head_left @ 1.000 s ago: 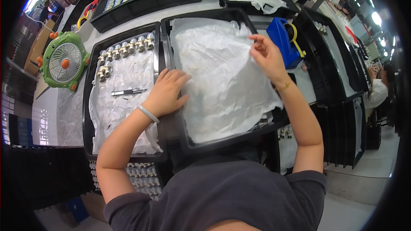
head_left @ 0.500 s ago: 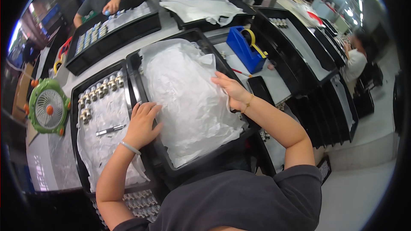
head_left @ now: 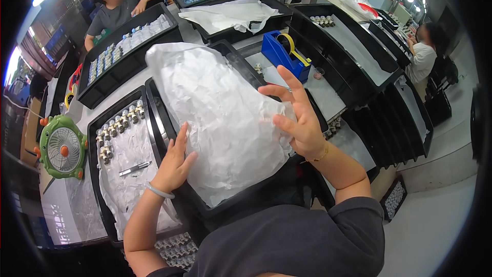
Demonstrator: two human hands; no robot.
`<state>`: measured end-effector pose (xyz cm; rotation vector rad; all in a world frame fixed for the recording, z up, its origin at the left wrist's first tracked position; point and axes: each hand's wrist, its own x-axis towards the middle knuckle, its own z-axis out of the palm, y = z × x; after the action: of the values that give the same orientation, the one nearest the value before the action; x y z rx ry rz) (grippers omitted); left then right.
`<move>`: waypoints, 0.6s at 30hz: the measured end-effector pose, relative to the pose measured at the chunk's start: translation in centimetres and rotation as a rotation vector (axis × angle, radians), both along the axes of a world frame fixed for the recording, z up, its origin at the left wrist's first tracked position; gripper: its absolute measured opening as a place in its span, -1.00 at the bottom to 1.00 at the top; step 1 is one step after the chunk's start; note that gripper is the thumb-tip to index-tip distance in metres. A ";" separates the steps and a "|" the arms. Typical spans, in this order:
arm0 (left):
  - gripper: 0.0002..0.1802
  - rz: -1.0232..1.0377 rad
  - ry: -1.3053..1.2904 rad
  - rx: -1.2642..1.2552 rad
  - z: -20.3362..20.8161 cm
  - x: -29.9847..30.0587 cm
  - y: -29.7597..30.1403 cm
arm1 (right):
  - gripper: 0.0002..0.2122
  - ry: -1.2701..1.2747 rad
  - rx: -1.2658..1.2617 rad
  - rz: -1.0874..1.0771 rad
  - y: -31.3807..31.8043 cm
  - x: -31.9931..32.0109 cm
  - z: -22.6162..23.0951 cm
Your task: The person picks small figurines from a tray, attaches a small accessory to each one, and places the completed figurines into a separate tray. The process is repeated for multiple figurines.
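Note:
A crinkled white sheet (head_left: 220, 118), thin like paper or film, lies over a black tray (head_left: 157, 106) in front of me and hides most of its inside. Its far end stands up above the tray. My left hand (head_left: 175, 166) is open at the sheet's left edge, fingers stretched along it. At the right edge my right hand (head_left: 306, 125) is raised with fingers spread, the thumb in front of the sheet. To the left, another lined black tray (head_left: 93, 146) holds rows of small metal-and-white parts (head_left: 121, 120) and a slim silver-and-black tool (head_left: 135, 169).
A green fan (head_left: 64, 146) stands at the far left. Beyond the right hand are a blue tape dispenser (head_left: 279, 54) and stacked black trays (head_left: 382, 128). A co-worker (head_left: 120, 10) sits behind a tray of parts (head_left: 130, 38) at the far left.
The sheet's far end has risen and shifted left. My right hand has lifted from the sheet's edge and its fingers have spread. My left hand stays beside the left edge.

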<state>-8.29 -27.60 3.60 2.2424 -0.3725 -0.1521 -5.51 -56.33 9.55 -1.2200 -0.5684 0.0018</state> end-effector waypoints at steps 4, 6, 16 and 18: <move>-0.18 0.031 0.109 -0.766 1.8 -0.8 -1.5 | -0.34 0.012 0.019 0.032 -0.5 -1.5 0.3; -0.15 0.087 0.064 -0.985 2.4 -0.9 -1.4 | -0.38 -0.085 -0.085 -0.013 -1.1 -1.8 0.0; -0.09 0.114 -0.131 -0.506 6.0 -2.9 0.4 | -0.55 -0.365 -0.356 -0.564 -5.0 -4.5 -2.9; -0.16 0.123 -0.202 -0.274 6.2 -4.0 -0.7 | -0.57 -0.526 -0.505 -0.708 -5.9 -5.5 -2.9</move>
<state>-12.24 -28.26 9.75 2.0059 -0.3400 0.1821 -11.01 -62.22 6.66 -1.8835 -0.5736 -0.8362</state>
